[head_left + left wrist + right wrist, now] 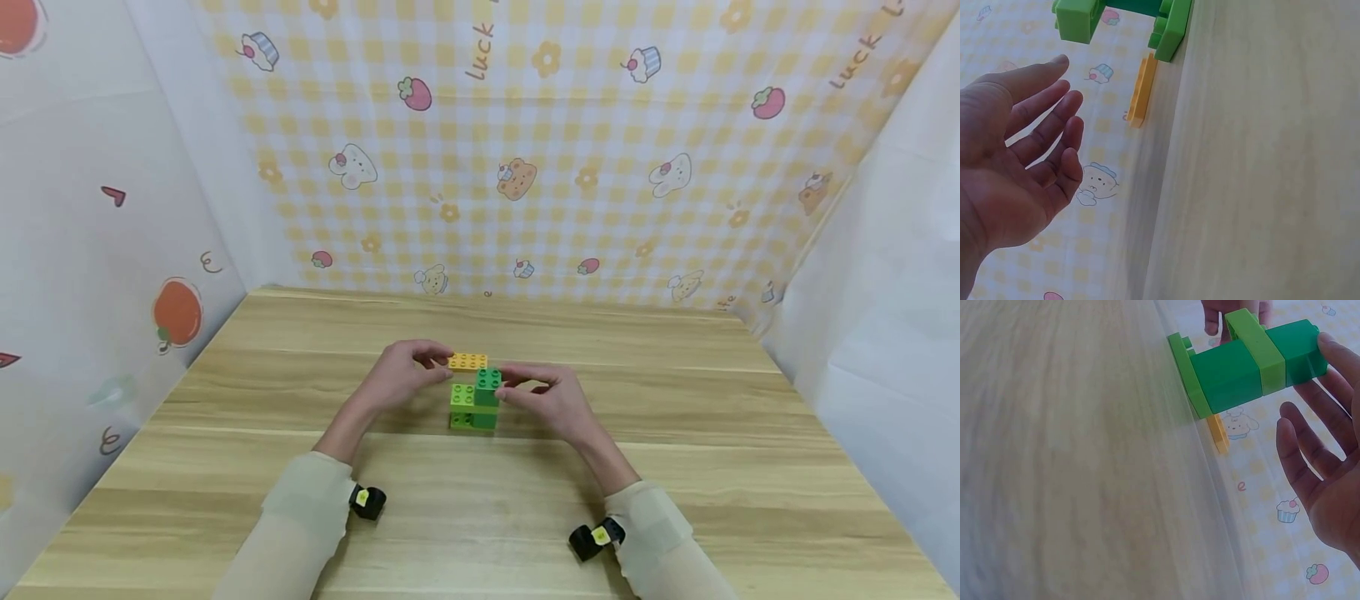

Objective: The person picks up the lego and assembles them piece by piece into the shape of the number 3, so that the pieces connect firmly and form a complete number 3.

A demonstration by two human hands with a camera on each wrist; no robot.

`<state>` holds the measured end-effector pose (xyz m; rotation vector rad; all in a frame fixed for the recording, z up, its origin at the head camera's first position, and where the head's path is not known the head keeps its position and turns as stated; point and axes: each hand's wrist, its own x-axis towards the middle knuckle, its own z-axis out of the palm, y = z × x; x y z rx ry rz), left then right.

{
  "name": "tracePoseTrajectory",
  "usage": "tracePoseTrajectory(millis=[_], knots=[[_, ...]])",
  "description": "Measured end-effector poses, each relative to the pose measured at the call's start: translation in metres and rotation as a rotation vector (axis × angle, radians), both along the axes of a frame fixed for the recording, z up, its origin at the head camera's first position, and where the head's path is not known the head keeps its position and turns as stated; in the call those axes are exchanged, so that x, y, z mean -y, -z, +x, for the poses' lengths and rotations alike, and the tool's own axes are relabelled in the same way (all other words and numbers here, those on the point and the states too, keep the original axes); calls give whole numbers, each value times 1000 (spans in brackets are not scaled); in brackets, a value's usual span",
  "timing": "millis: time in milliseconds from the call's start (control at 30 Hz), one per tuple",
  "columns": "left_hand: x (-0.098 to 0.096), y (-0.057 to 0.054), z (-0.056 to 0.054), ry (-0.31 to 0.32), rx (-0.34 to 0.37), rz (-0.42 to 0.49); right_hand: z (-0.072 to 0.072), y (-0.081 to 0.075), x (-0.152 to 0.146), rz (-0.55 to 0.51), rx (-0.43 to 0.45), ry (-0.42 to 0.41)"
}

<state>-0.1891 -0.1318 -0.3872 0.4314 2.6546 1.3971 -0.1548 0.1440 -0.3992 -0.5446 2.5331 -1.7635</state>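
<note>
A building-brick stack stands upright on the table. At its bottom is a light green brick (1189, 378), with a dark green brick (1229, 375) above one end. Across that lies another light green brick (462, 395), overhanging on the left, and a dark green brick (487, 383) with studs tops the right side. My right hand (551, 398) pinches this top brick between thumb and index finger. Left of the stack, my left hand (405, 373) hovers with relaxed, slightly bent fingers and holds nothing. Behind the stack lies a flat yellow brick (468, 361), close to the left fingertips.
The wood-grain table (480, 517) extends around the stack. A yellow checked cloth (480, 225) with cartoon prints hangs behind the far edge, and white printed sheets (135, 250) hang at the sides. Both wrists carry small black cameras (367, 502).
</note>
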Motion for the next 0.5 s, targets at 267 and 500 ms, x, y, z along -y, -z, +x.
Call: tracePoseTrajectory(millis=[267,500], knots=[[0,5,-13,4,14,-35,0,1,0,3,0,0],[0,10,-21,14,21,-49,0,1,0,8,-8,2]])
